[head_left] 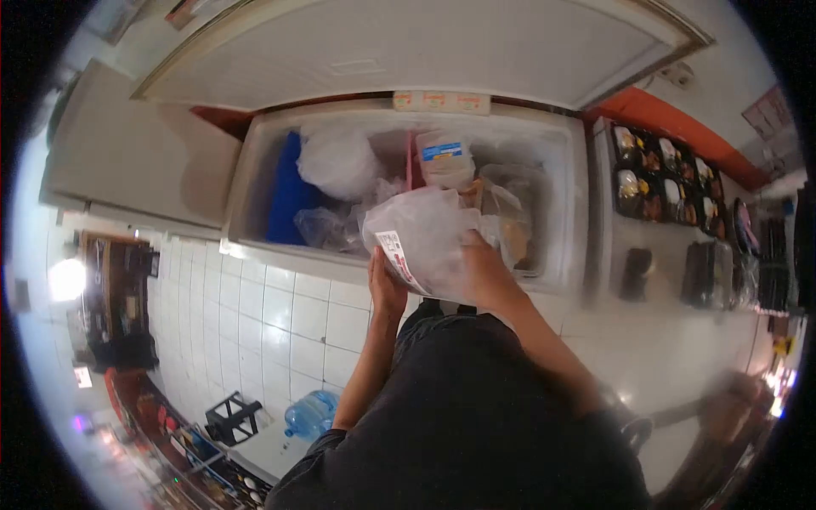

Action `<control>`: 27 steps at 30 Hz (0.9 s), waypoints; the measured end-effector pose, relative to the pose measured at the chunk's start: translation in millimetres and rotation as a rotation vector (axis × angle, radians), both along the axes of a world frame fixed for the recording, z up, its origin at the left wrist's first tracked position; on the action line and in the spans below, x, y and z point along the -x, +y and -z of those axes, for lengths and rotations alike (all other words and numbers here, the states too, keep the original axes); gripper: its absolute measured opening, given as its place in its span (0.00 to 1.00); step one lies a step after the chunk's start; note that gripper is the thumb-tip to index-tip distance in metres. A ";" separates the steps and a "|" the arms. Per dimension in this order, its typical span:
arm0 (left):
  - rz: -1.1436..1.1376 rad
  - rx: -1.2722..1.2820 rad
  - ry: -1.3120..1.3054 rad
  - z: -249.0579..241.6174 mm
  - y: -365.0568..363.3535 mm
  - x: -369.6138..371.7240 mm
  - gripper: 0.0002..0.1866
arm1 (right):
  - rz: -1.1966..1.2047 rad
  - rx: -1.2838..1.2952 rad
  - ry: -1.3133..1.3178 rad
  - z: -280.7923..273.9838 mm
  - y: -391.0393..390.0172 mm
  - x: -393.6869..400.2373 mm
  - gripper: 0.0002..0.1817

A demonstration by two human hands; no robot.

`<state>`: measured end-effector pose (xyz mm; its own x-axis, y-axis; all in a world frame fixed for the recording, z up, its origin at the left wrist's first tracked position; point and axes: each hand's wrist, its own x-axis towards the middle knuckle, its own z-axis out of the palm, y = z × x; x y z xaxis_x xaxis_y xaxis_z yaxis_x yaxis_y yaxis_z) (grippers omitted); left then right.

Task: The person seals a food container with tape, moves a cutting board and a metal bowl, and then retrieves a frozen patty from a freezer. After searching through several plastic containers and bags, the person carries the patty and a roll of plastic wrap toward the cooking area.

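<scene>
A whitish, frosty-looking plastic bag (429,229) with a white and red label is held between my two hands over the front edge of an open chest freezer (557,170). My left hand (388,285) is closed on its lower left side, by the label. On the right side, my right hand (489,272) grips the bag, its fingers partly hidden. Behind it in the freezer are a large white bag (337,161), a white pack with a blue label (444,160) and a clear bag with brownish contents (510,212). What the held bag contains I cannot make out.
The freezer lid (425,51) stands raised at the back. Several black food trays (671,174) sit on a surface to the right. A blue water jug (311,414) is at lower left, near a black stand (234,418). White tiles (263,297) cover the floor.
</scene>
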<state>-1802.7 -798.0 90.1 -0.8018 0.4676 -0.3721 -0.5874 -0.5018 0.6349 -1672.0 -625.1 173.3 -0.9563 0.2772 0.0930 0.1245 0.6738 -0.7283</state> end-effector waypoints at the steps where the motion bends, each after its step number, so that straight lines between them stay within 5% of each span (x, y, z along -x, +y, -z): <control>1: 0.066 -0.038 0.003 23.0 2.7 8.4 0.25 | 0.032 -0.001 -0.008 -10.4 8.8 -12.0 0.21; 3: 0.182 -0.048 -0.084 38.8 22.2 15.8 0.26 | 0.252 0.373 0.124 -22.2 25.2 -34.9 0.20; 8: 0.446 -0.079 -0.357 148.3 88.3 27.9 0.28 | 0.620 0.723 0.100 13.9 59.1 -72.7 0.20; 11: 0.655 0.044 -0.392 171.0 152.1 7.3 0.23 | 0.771 0.651 0.116 45.0 77.3 -74.4 0.19; 13: 0.832 0.225 0.313 200.3 177.0 -5.8 0.27 | 0.949 0.598 -0.042 54.3 89.7 -71.4 0.18; 16: 0.888 0.344 0.541 259.6 204.2 20.3 0.30 | 0.983 0.223 -0.188 66.7 123.4 -57.9 0.19; 19: 0.811 0.624 0.853 213.4 169.9 74.6 0.36 | 0.909 0.188 -0.086 113.7 159.0 -28.8 0.20; 21: 0.636 0.919 1.010 266.9 131.3 102.7 0.40 | 0.885 0.154 -0.066 160.4 172.4 -8.6 0.20; 24: 0.631 1.152 0.798 324.8 84.3 112.3 0.42 | 0.821 -0.100 -0.092 242.1 175.5 -2.1 0.20; 25: 0.733 1.199 0.909 317.5 82.1 115.5 0.46 | 0.812 -0.253 -0.072 249.4 169.3 1.6 0.19; 26: 0.746 1.201 0.909 308.4 80.3 115.2 0.46 | 0.803 -0.407 -0.053 254.5 161.2 3.3 0.19; 27: 0.772 0.941 0.677 298.6 81.2 112.0 0.45 | 0.811 -0.404 -0.062 253.1 151.8 3.6 0.19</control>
<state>-1914.6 -716.8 -208.4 -0.6075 0.6625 -0.4382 0.0366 0.5744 0.8177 -1675.6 -473.3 -79.7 -0.4884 0.8251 0.2841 0.7033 0.5649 -0.4315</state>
